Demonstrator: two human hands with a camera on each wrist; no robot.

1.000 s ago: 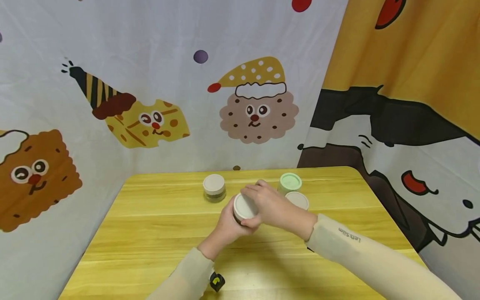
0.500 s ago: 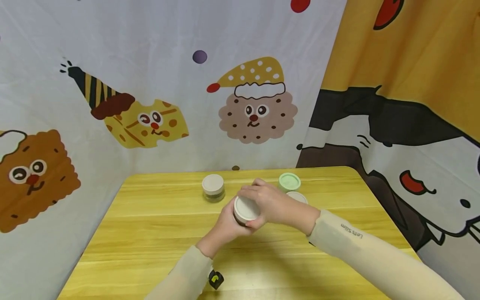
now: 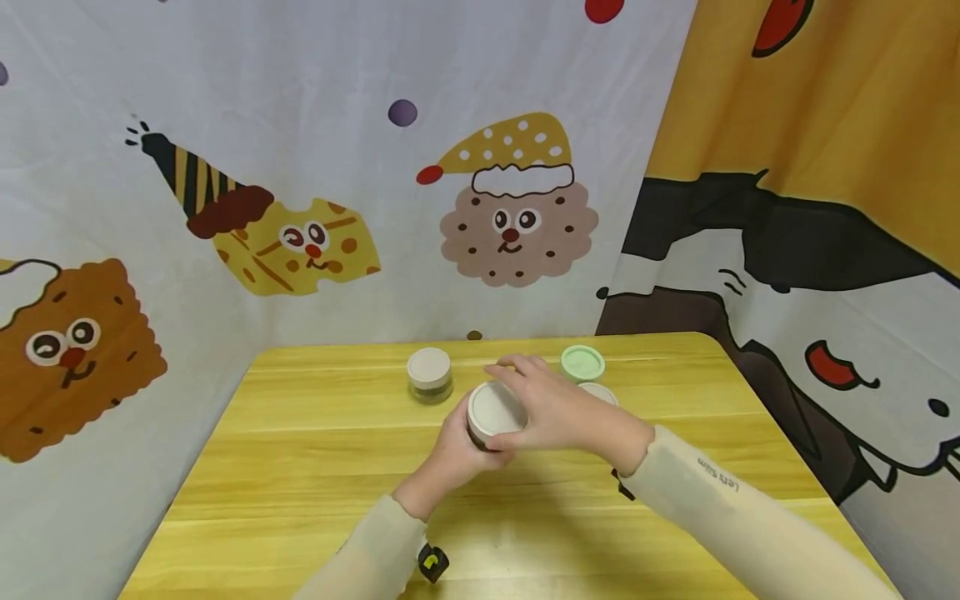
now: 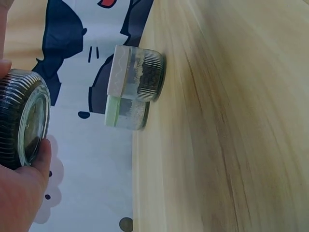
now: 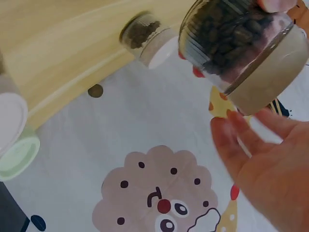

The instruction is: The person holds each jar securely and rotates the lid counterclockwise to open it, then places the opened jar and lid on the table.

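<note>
Above the middle of the table, my left hand [image 3: 459, 448] holds a ribbed glass jar [image 4: 14, 116] by its body. The jar is tilted, with dark bean-like pieces inside, and a cream lid [image 3: 493, 408] sits on it. My right hand [image 3: 562, 410] is around the lid's right side. Its thumb lies at the lid's near edge, while its fingers are spread and lifted at the far edge. In the right wrist view the fingers [image 5: 260, 150] are blurred and loosely bent beside the lid; whether any of them touches it is hard to tell.
A cream-lidded jar [image 3: 430, 377] with dark contents stands at the back left of the wooden table [image 3: 315, 492]. At the back right are a green-lidded jar [image 3: 582, 363] and another white-lidded jar [image 4: 135, 75], partly behind my right hand. Printed curtains [image 3: 337, 83] hang behind the table.
My right hand's fingers have loosened and lifted from the lid's far side, and the hand has shifted slightly right, showing more of the lid. My left hand keeps its hold on the jar.
</note>
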